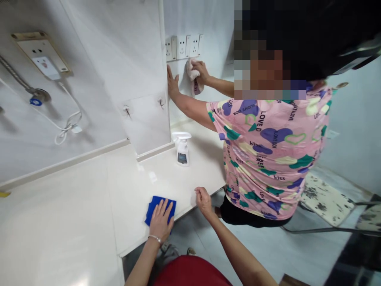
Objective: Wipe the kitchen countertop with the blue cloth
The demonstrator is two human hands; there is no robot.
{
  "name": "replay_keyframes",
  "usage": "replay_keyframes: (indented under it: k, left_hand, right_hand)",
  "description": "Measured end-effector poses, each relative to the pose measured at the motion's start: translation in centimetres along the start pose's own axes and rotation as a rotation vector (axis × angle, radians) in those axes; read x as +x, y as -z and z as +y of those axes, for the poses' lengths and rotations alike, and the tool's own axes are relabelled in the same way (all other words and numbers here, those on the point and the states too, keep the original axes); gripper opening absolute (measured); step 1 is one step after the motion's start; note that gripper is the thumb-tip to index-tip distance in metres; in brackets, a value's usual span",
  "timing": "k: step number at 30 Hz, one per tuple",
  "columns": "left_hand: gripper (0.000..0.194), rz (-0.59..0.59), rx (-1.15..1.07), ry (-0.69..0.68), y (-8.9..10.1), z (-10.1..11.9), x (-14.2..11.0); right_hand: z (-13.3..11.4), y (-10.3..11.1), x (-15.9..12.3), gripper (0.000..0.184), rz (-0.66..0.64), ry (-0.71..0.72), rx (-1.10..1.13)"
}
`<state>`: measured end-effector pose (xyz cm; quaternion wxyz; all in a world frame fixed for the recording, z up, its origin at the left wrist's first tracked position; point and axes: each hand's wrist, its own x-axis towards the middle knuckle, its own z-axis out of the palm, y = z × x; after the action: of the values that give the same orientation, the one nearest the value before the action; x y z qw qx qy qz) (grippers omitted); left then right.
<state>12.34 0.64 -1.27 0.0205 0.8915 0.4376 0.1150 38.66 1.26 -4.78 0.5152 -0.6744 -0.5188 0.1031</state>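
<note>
While the left hand (pixel 160 220) presses flat on a blue cloth (pixel 153 208) at seven o'clock on the white countertop (pixel 74 222), the right hand (pixel 204 201) curls empty, apart, at its edge. A spray bottle (pixel 182 150) stands at twelve o'clock.

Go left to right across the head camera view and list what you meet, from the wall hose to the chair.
metal hose → white cable → blue cloth → spray bottle → right hand → pink shirt → spotted chair seat
</note>
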Motion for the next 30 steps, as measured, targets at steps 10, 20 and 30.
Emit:
replay_keyframes:
  k: [10,20,30]
  left_hand:
    - [0.080,0.050,0.119,0.844,6.7,-15.0,-14.3]
    - [0.079,0.098,0.140,0.757,2.3,-10.0,-3.7]
    - [0.056,0.088,-0.241,-0.011,-3.5,3.6,8.5]
  right_hand:
    - [1.0,-0.2,-0.4,0.026,-0.037,0.098,-0.054]
    - [-1.1,-1.6,-0.1,0.026,0.035,0.012,-0.115]
    - [-1.8,1.1,0.7,0.033,0.052,-0.048,-0.134]
